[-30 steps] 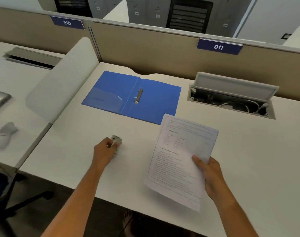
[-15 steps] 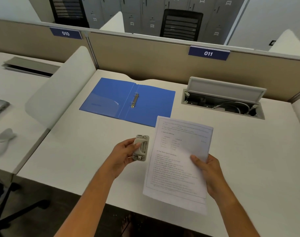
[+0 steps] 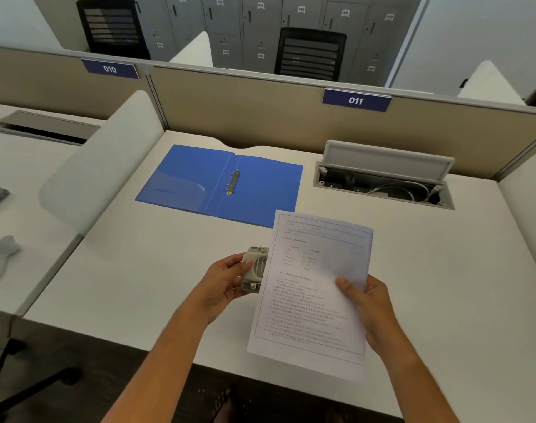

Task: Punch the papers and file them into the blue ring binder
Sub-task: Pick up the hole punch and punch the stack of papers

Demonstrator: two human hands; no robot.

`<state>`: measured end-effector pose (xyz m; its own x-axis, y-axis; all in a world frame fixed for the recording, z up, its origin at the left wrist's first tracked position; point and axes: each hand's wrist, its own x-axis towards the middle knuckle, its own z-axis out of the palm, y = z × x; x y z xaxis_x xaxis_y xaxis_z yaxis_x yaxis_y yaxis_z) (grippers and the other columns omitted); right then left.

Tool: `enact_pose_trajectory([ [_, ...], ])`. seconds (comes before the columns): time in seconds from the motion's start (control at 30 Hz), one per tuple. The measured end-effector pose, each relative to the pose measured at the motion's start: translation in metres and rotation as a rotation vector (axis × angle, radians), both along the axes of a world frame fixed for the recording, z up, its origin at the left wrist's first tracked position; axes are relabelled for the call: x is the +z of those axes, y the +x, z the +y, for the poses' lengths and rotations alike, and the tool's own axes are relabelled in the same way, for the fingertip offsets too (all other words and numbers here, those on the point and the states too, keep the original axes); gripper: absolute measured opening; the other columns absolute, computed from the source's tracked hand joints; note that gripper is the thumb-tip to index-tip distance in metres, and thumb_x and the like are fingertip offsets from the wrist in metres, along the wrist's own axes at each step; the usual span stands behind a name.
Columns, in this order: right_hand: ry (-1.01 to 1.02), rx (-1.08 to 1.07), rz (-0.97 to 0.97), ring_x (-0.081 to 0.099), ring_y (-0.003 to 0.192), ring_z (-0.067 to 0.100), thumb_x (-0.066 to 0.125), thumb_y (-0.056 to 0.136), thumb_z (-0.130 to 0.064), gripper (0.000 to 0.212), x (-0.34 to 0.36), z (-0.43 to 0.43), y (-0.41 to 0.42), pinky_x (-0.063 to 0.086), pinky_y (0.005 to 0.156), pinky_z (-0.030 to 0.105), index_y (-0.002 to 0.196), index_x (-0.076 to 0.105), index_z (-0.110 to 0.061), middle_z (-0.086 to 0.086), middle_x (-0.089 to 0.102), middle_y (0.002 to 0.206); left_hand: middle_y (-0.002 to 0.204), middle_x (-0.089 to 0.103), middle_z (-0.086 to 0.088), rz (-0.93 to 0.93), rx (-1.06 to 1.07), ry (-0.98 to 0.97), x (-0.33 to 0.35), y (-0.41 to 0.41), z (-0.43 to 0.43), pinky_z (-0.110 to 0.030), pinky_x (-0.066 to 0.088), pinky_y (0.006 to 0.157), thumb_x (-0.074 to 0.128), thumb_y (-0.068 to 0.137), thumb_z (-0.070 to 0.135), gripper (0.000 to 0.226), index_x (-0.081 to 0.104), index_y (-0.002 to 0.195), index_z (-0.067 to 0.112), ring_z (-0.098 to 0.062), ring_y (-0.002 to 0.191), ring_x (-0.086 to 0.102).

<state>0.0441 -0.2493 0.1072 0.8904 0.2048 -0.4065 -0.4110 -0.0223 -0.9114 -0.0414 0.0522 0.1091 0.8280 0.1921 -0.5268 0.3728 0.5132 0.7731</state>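
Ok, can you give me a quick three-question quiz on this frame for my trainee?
1. True or false: the blue ring binder lies shut on the desk.
2. Which hand holds the hole punch? A: left. B: right.
3. Fill in: the right hand grips the ____.
Key: 1 false, it lies open; 2 A, the left hand; 3 papers.

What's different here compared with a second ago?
The left hand lifted the hole punch off the desk and carried it rightward to the left edge of the papers. The right hand keeps holding the papers up, and the blue ring binder still lies open on the desk.
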Motion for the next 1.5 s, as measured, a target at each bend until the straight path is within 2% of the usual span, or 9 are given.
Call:
enact_pose_trajectory([
  [0.13,-0.028,0.004,-0.036,0.081,0.097,0.038,0.080,0.095,-0.018,0.023,0.004,-0.001,-0.001,0.066,0.087,0.055,0.116,0.078,-0.009,0.013,0.084,0.108,0.122,0.076,-0.018,0.002,-0.001,0.000,0.002,-0.001,-0.001,-0.045,0.066,0.084,0.074,0.094,0.020,0.040,0.068,0.132,0.009,-0.036,0.105,0.076],
  [0.37,-0.090,0.007,-0.108,0.082,0.086,0.029,0.079,0.096,-0.016,0.009,0.012,-0.005,0.000,0.068,0.075,0.040,0.105,0.079,-0.014,0.006,0.085,0.096,0.122,0.076,-0.018,-0.004,-0.024,0.015,0.004,-0.005,-0.003,-0.047,0.064,0.089,0.075,0.092,0.024,0.041,0.070,0.130,0.011,-0.037,0.106,0.075],
  [0.5,-0.082,0.020,-0.114,0.082,0.087,0.031,0.079,0.096,-0.017,0.012,0.014,-0.001,-0.003,0.069,0.075,0.043,0.108,0.078,-0.012,0.007,0.085,0.098,0.123,0.075,-0.016,-0.006,-0.053,0.032,0.003,-0.005,-0.008,-0.045,0.064,0.086,0.074,0.094,0.025,0.040,0.070,0.131,0.011,-0.035,0.107,0.075],
  [0.7,-0.018,0.019,-0.058,0.082,0.093,0.036,0.079,0.096,-0.018,0.024,0.012,0.003,-0.009,0.068,0.082,0.054,0.119,0.075,-0.012,0.010,0.084,0.107,0.126,0.074,-0.017,0.007,-0.056,0.019,0.000,-0.002,-0.013,-0.054,0.060,0.097,0.076,0.092,0.027,0.044,0.068,0.133,0.011,-0.039,0.115,0.072],
  [0.9,-0.014,0.008,-0.021,0.081,0.096,0.040,0.079,0.097,-0.020,0.026,0.005,0.001,-0.013,0.065,0.087,0.062,0.121,0.074,-0.013,0.012,0.084,0.110,0.123,0.075,-0.018,0.010,-0.056,0.004,0.001,-0.004,-0.016,-0.046,0.065,0.087,0.075,0.093,0.025,0.043,0.067,0.133,0.010,-0.038,0.108,0.075],
  [1.17,-0.011,0.012,-0.023,0.081,0.099,0.039,0.079,0.097,-0.019,0.029,0.004,0.002,-0.013,0.064,0.090,0.063,0.124,0.074,-0.015,0.011,0.083,0.113,0.124,0.075,-0.019,0.016,-0.065,-0.018,0.000,-0.005,-0.014,-0.049,0.064,0.090,0.076,0.093,0.024,0.046,0.065,0.135,0.010,-0.041,0.111,0.074],
  [1.5,-0.001,0.017,-0.029,0.081,0.097,0.037,0.077,0.097,-0.019,0.027,0.010,0.002,-0.014,0.068,0.084,0.053,0.124,0.073,-0.014,0.010,0.084,0.111,0.123,0.075,-0.019,0.017,-0.051,-0.021,0.003,-0.003,-0.012,-0.050,0.065,0.089,0.075,0.092,0.019,0.042,0.068,0.133,0.009,-0.041,0.114,0.072],
])
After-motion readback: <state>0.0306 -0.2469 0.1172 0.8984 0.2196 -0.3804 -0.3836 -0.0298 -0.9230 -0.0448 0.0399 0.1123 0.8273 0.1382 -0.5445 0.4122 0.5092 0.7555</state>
